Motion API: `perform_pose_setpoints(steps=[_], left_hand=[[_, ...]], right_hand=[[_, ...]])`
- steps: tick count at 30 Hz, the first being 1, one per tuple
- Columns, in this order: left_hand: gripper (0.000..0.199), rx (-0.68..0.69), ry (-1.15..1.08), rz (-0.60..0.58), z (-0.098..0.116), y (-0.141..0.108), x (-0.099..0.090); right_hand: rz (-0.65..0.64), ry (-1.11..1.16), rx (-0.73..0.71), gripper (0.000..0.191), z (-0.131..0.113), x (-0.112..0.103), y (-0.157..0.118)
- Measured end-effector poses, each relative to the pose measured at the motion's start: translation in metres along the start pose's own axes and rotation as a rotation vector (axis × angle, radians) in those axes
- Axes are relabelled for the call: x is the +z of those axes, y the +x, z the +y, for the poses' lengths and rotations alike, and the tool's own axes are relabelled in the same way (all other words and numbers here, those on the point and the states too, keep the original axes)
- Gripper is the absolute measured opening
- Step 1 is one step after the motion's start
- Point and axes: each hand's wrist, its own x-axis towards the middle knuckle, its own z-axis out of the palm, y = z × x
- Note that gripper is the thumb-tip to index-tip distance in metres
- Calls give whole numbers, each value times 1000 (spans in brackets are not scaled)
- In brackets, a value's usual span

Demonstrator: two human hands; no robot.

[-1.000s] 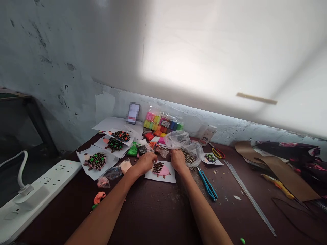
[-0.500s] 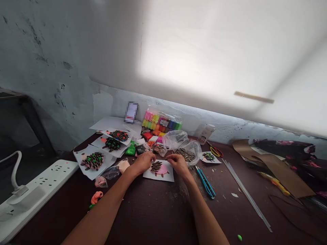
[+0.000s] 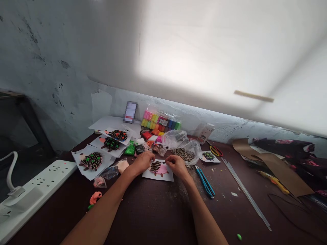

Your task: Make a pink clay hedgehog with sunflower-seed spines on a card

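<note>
the curled fingers of the right hand (image 3: 177, 165) have been brought in toward the left hand (image 3: 143, 162), with a pink clay hedgehog with striped seed spines (image 3: 159, 169) lying just beneath both sets of fingertips, though any grasp cannot be told.

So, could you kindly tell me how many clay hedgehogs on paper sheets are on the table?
5: three at left, front, middle, back; a pink one between the left hand and right hand; a small one by the scissors. More may be hidden.

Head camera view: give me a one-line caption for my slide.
Left hand and right hand at a pink clay hedgehog with seed-shell spines.
</note>
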Motion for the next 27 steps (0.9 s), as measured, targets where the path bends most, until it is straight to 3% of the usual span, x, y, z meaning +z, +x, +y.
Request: perform_pose_setpoints(steps=[27], left_hand=[[27, -6, 13, -9, 3, -1, -3]], right_hand=[[36, -108, 61, 18, -11, 9, -5]])
